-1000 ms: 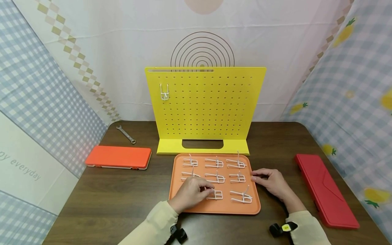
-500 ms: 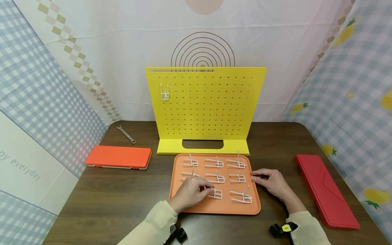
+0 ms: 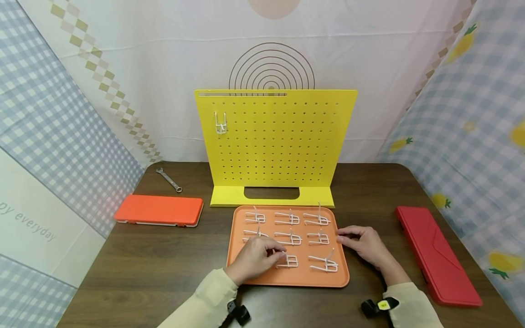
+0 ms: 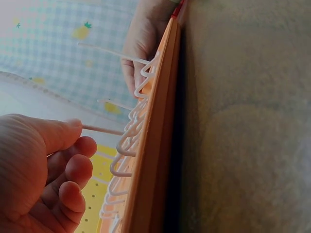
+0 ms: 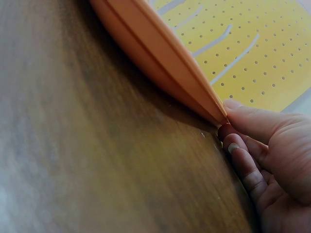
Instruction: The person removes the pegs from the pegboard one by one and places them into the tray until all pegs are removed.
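In the head view, an orange tray holds several white wire pegboard hooks. My left hand is over its near left part, at the near middle hook. Thumb and forefinger pinch that hook's upright prong in the left wrist view; the other fingers are curled below. At the tray's right edge is my right hand. Its thumb lies on the rim with fingers beneath, pinching the edge, as the right wrist view shows. My left hand partly hides another hook.
Behind the tray stands a yellow pegboard, with one white hook hung at its upper left. An orange case and a wrench lie to the left. A red case lies to the right.
The near middle hook shifts slightly in my left hand's pinch. Both hands otherwise stay nearly in place, and the tray has not moved.
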`<state>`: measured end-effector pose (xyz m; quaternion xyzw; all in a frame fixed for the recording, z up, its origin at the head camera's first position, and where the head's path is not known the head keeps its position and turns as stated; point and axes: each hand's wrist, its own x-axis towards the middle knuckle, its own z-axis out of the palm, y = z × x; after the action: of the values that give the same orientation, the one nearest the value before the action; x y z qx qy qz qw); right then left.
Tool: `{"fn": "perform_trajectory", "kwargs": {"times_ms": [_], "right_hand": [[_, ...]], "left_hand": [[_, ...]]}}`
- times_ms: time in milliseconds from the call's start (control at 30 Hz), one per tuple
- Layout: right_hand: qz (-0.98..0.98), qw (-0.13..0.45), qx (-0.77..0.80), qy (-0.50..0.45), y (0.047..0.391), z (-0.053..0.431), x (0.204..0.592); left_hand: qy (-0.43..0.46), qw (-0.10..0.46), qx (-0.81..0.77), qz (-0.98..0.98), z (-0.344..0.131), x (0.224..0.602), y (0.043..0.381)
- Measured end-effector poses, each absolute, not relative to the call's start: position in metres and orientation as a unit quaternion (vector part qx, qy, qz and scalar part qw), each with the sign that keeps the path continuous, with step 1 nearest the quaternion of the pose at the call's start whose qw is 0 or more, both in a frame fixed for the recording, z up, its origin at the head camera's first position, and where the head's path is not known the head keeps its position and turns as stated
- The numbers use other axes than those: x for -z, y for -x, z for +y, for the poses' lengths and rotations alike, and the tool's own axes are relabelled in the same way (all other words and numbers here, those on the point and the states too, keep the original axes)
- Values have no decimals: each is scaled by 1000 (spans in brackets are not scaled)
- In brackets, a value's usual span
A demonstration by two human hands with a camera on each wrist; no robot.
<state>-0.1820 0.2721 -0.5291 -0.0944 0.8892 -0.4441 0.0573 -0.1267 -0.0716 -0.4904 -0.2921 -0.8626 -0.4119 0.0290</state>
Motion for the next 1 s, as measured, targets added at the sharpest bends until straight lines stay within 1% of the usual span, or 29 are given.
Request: {"fn": "perform_trajectory", "kwargs": {"times_ms": [100,467,900,1000], "right_hand": [[888,56,446,95,181,272,528],[889,58,445,89,180,271,525],[890,56,442,93,181,272,527],[892,57,440,89,182,272,528]], "left_hand": [[292,29,417,-860,-72,491,127],[272,0,448,-852,-75,492,127],[261,-9,455,-851,-76,493,127],[262,0,453,-852,-79,491,126]]}}
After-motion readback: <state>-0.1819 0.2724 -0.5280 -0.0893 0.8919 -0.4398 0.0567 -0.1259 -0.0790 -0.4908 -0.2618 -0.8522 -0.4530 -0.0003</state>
